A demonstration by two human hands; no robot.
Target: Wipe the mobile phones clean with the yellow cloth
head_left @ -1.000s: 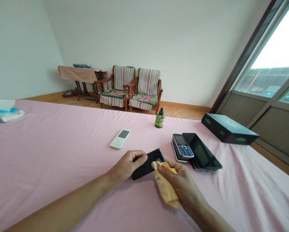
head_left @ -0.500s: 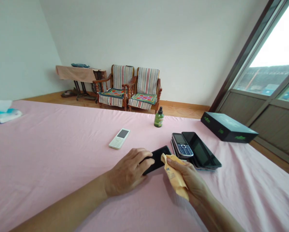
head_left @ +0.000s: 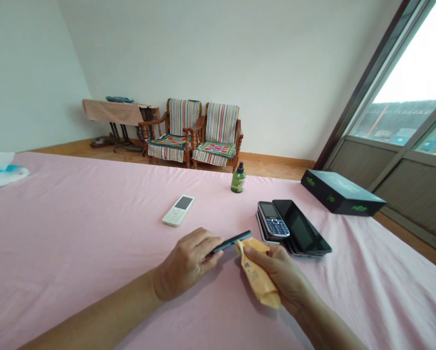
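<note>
Between the fingers and thumb of my left hand [head_left: 192, 260] is a dark smartphone [head_left: 232, 242], tilted so that its narrow edge faces me. My right hand [head_left: 281, 272] grips a folded yellow cloth [head_left: 257, 279], close to the phone's far end; whether they touch is hard to tell. A white keypad phone [head_left: 179, 210] lies on the pink sheet beyond my left hand. To the right, a dark blue keypad phone [head_left: 273, 219] rests on top of a small stack, beside a larger black tablet-like device [head_left: 301, 227] that lies on other flat devices.
A green spray bottle [head_left: 238, 179] stands near the far edge of the pink sheet [head_left: 94, 218]. A black box [head_left: 343, 193] sits at the right, a tissue pack [head_left: 6, 174] at the far left. Two wooden chairs [head_left: 215, 131] and a cloth-covered table [head_left: 119, 113] are by the wall.
My left hand has tipped the smartphone from screen-up onto its edge. My right hand has shifted slightly left and down with the yellow cloth.
</note>
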